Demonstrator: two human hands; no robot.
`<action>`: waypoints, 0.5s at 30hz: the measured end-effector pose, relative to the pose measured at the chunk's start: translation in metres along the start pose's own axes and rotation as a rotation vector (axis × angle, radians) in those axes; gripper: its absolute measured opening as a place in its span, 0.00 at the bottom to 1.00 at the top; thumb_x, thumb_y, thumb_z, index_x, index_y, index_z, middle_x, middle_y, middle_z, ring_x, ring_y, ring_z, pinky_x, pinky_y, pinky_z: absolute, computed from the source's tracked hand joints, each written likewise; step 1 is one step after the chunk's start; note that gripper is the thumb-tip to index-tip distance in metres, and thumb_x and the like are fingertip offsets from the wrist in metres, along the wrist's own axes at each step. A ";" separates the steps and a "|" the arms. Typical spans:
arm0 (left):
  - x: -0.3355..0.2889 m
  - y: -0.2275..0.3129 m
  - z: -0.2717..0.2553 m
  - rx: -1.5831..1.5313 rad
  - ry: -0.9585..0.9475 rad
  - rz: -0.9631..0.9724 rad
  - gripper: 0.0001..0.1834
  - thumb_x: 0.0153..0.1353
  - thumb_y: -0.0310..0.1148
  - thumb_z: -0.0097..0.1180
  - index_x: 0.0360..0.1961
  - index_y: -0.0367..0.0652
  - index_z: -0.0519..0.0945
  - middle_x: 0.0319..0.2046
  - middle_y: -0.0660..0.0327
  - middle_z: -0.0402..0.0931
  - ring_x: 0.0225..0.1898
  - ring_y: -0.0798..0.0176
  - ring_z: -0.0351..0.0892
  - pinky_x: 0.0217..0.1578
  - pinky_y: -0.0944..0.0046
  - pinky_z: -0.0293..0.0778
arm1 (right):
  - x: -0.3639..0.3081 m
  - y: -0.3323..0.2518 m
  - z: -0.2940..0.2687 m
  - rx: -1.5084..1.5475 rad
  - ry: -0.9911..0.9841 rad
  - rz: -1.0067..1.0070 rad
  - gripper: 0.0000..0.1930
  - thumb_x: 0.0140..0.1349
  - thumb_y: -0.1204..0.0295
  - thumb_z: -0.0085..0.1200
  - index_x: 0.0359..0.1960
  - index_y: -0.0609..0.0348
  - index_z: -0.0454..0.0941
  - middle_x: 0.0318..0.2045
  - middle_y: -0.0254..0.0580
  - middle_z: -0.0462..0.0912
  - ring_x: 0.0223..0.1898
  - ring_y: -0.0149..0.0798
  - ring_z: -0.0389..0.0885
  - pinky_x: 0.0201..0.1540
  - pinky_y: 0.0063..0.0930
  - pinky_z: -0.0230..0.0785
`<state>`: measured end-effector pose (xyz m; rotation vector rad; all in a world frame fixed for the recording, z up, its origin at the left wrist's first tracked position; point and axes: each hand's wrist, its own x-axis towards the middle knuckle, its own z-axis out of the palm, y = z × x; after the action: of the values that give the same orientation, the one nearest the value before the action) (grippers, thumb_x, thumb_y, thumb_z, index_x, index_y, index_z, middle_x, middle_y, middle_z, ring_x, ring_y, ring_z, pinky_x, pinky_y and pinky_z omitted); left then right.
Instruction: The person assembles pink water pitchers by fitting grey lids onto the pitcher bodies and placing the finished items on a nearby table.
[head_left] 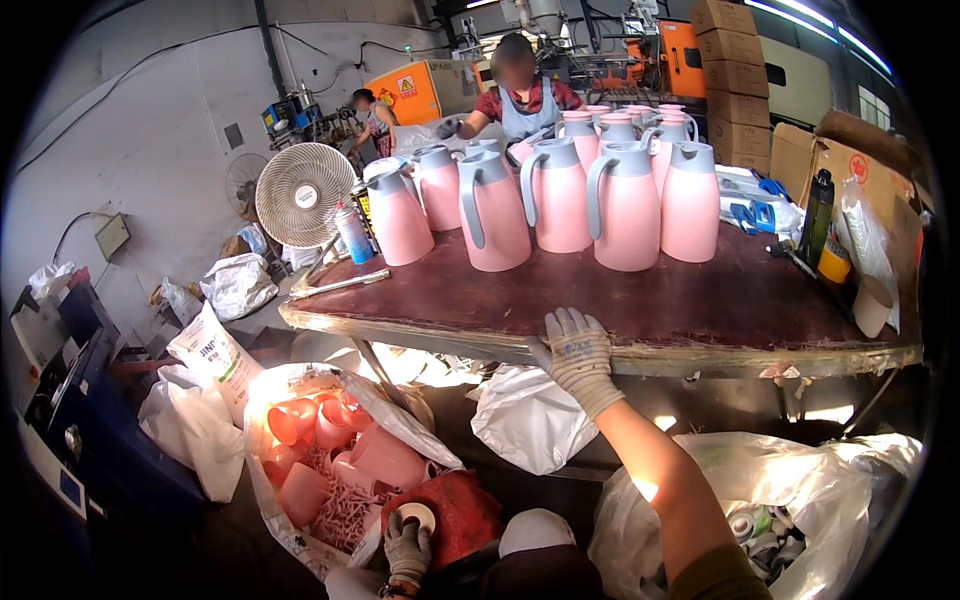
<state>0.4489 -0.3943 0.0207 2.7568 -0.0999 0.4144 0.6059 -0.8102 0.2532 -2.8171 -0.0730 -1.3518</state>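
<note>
Pink jugs [628, 225] stand upright past the nearer right hand [580, 357], fingers [567, 322] spread; whether the left hand [407, 550] pinches isn't clear.

1. Wall [160, 130]: pale grey, at left.
2. Bench [450, 300]: dark red-brown top, worn edge.
3. Floor [450, 410]: dark, bright patches of light beneath the bench.
4. Tube lights [865, 50]: white, lit, upper right.
5. Window [875, 108]: pale, far right, below them.

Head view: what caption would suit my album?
Gloved right hand at a dark red table bearing pink jugs, gloved left hand beside a white bag of pink plastic pieces.
</note>
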 end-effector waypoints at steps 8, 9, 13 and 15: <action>-0.008 -0.002 -0.001 -0.106 0.030 -0.015 0.20 0.61 0.46 0.53 0.46 0.44 0.81 0.62 0.42 0.64 0.59 0.35 0.66 0.59 0.44 0.65 | -0.001 -0.011 0.011 -0.109 0.160 -0.104 0.20 0.58 0.55 0.55 0.42 0.58 0.79 0.42 0.44 0.81 0.47 0.46 0.79 0.49 0.41 0.69; -0.010 -0.010 -0.006 -0.130 0.030 -0.037 0.20 0.60 0.46 0.53 0.46 0.44 0.81 0.62 0.42 0.64 0.59 0.35 0.66 0.59 0.44 0.65 | 0.000 -0.018 0.009 -0.055 0.053 -0.070 0.20 0.58 0.55 0.54 0.42 0.58 0.79 0.42 0.45 0.81 0.47 0.47 0.79 0.48 0.43 0.70; 0.009 -0.036 -0.058 0.223 -0.165 0.409 0.13 0.65 0.36 0.49 0.48 0.48 0.79 0.53 0.50 0.69 0.58 0.36 0.66 0.60 0.45 0.66 | 0.017 -0.031 -0.016 -0.036 -0.164 -0.004 0.12 0.58 0.64 0.52 0.38 0.57 0.79 0.34 0.46 0.80 0.37 0.52 0.79 0.42 0.48 0.71; 0.013 -0.035 -0.096 -0.094 0.232 0.192 0.14 0.64 0.38 0.52 0.47 0.44 0.78 0.51 0.46 0.71 0.57 0.40 0.69 0.58 0.46 0.67 | 0.010 -0.014 -0.018 -0.021 -0.050 -0.130 0.15 0.64 0.63 0.49 0.45 0.60 0.79 0.39 0.52 0.82 0.41 0.53 0.80 0.45 0.44 0.73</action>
<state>0.4394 -0.3283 0.0992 2.5946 -0.3184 0.7560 0.5971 -0.7969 0.2719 -2.9100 -0.2489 -1.3123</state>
